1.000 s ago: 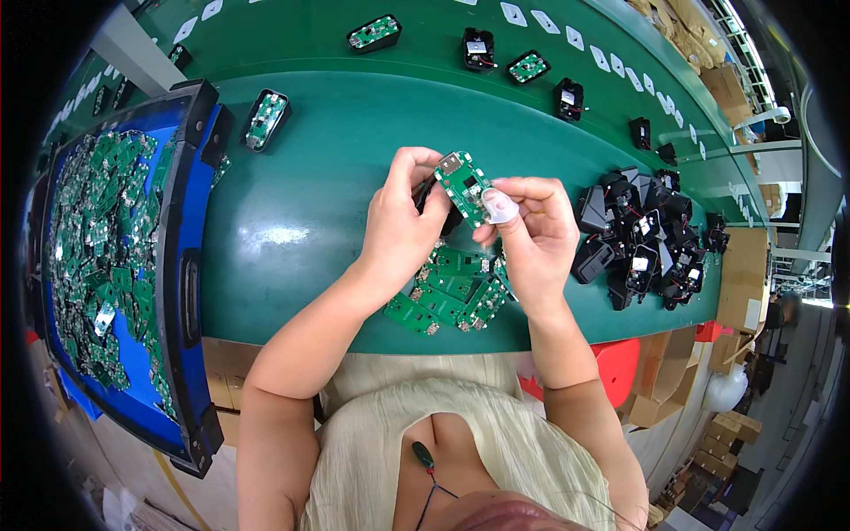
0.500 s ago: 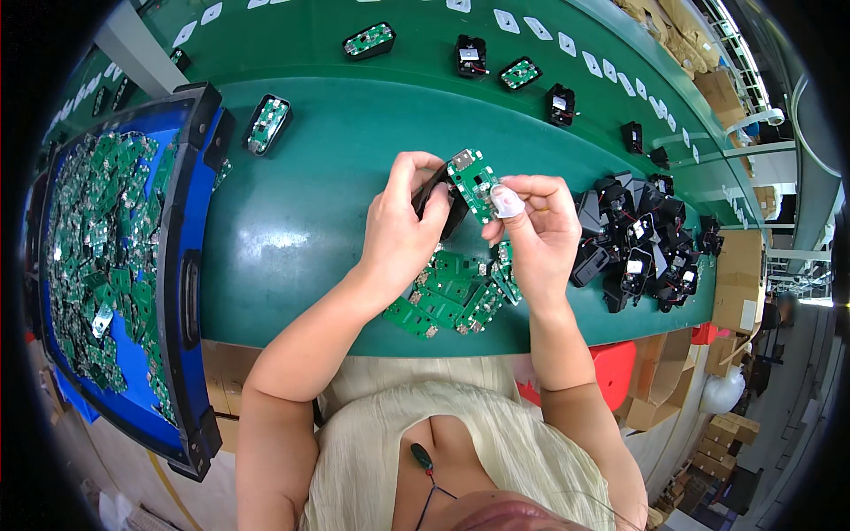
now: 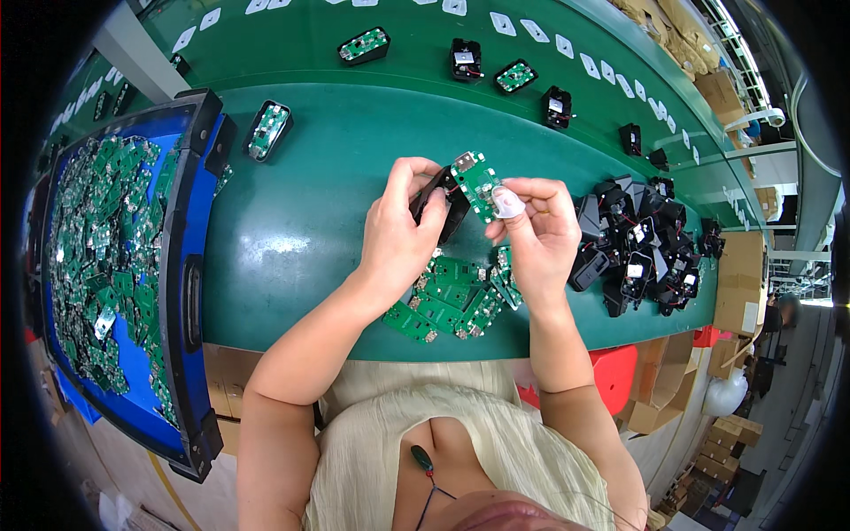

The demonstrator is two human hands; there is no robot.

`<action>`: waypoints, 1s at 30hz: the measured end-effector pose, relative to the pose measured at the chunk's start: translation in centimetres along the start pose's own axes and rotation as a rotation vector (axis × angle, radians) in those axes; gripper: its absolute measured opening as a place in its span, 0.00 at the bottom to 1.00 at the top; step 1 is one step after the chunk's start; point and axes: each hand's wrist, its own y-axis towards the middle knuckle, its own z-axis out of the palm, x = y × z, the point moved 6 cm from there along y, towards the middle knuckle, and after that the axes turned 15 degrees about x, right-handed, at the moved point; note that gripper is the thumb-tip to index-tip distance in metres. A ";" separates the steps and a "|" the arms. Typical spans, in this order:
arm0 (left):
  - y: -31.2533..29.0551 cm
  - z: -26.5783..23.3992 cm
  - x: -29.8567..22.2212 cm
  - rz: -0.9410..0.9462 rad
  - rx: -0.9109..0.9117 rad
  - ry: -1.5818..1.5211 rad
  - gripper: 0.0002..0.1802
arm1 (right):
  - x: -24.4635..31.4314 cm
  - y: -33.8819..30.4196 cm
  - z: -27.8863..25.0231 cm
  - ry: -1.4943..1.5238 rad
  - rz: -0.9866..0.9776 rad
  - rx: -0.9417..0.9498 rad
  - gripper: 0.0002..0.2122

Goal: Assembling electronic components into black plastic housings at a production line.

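My left hand [image 3: 405, 208] is closed round a black plastic housing [image 3: 453, 215], which is tilted and partly hidden by the fingers. Between the thumb and fingers of my right hand [image 3: 542, 212] is a green circuit board [image 3: 476, 184], held by its lower right end right beside the housing. A white covering [image 3: 508, 203] wraps the right thumb tip. Below both hands, a loose pile of green circuit boards [image 3: 447, 299] lies on the green work table [image 3: 292, 203].
A blue crate [image 3: 190, 301] with a black rim, heaped with circuit boards, stands at the left. Black housings [image 3: 637, 239] are piled at the right. Beyond the table, a green belt [image 3: 416, 49] carries several housings and white plates. One housing with a board [image 3: 268, 131] lies near the crate.
Both hands keep their grips and stay close together, with only a slight shift of the board and housing. The pieces on the far belt have moved slightly to the left.
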 end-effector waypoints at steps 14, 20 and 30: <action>0.1 -0.2 0.1 0.053 -0.028 0.089 0.11 | 0.2 0.2 -0.4 -0.067 -0.059 -0.050 0.05; 0.2 -0.1 -0.1 0.010 0.001 0.044 0.10 | 0.0 0.3 -0.5 -0.020 -0.057 -0.049 0.06; 0.3 0.1 0.7 0.043 0.045 -0.187 0.12 | -1.2 0.3 0.0 0.061 0.056 0.070 0.06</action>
